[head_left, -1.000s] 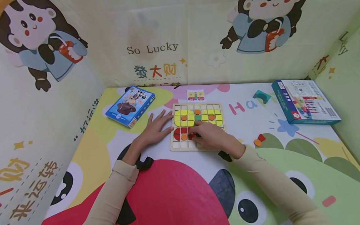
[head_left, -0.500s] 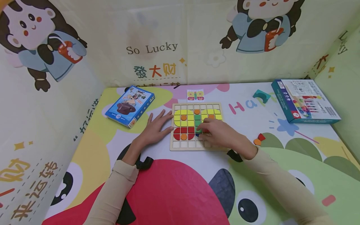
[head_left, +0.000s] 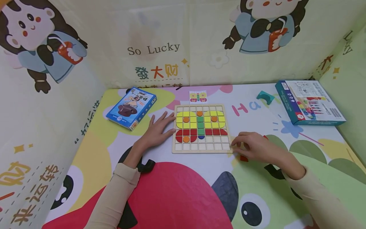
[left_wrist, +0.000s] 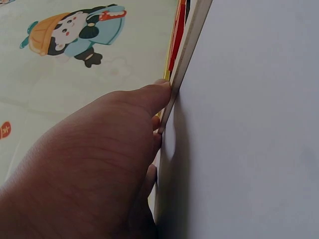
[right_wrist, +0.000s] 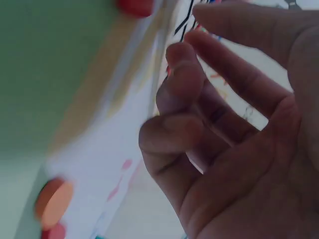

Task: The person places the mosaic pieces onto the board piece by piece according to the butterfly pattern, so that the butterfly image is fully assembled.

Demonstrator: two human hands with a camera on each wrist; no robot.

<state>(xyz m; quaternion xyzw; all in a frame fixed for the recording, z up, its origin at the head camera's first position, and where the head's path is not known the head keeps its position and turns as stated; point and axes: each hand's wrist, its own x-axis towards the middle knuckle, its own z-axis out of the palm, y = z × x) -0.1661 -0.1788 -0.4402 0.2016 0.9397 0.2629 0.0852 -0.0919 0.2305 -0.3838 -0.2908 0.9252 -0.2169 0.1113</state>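
A wooden grid board (head_left: 208,146) bears yellow tiles (head_left: 183,125), red tiles (head_left: 216,132), a column of green tiles (head_left: 200,125), a dark blue piece (head_left: 201,137) and several orange discs (head_left: 186,139). At its left edge rests my left hand (head_left: 158,131), fingers extended; the left wrist view shows the thumb (left_wrist: 158,94) against the board's side. My right hand (head_left: 258,147) is beside the lower right corner, fingers loosely bent. Nothing shows between thumb and fingers in the right wrist view. Partly under that hand lies a red piece (head_left: 244,158).
An orange disc (right_wrist: 56,203) and another red piece (right_wrist: 54,232) lie on the table. Behind the board is a butterfly pattern card (head_left: 198,96). A blue box (head_left: 132,108) stands left, a teal-edged box (head_left: 313,103) right, near a teal curved piece (head_left: 266,97).
My right hand has moved from over the board's middle to the right, off the board. The green column, blue piece and right red row are now uncovered. The left hand stays put.
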